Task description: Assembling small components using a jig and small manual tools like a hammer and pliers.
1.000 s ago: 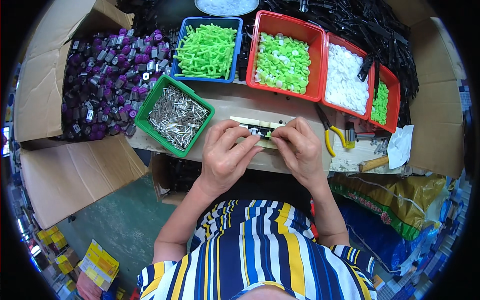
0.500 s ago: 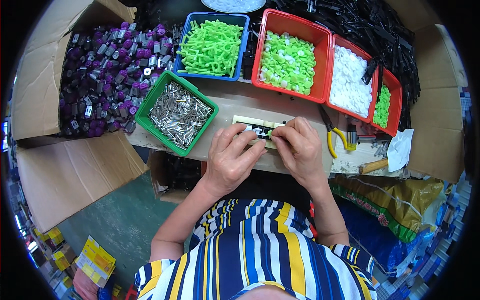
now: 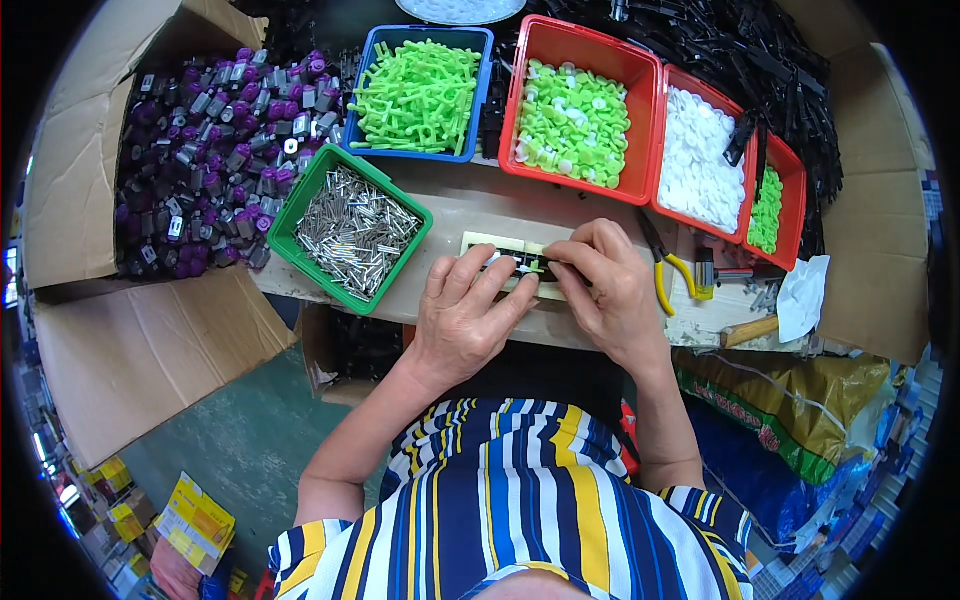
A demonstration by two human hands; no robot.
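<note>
On the bench in front of me lies a cream block-shaped holder [image 3: 482,239]. In it sits a narrow black plastic part [image 3: 515,255] with small white and light-green pieces along it. My left hand [image 3: 463,312] grips the left end of the black part, fingers on the far side and thumb at the near edge. My right hand [image 3: 612,295] is closed at the right end, thumb and forefinger pinched together beside a light-green piece. Whatever lies between those fingertips is hidden.
Beyond the hands stand a green bin of metal pins [image 3: 425,225], a blue bin of green sticks [image 3: 484,100] and red bins [image 3: 645,120] of green and white pieces. Yellow-handled pliers [image 3: 661,285] lie at right. Open cartons [image 3: 75,190] flank the bench.
My right hand has shifted slightly, its wrist turned and its fingertips a little farther right, showing more of the part's right end. The left hand stays in place.
</note>
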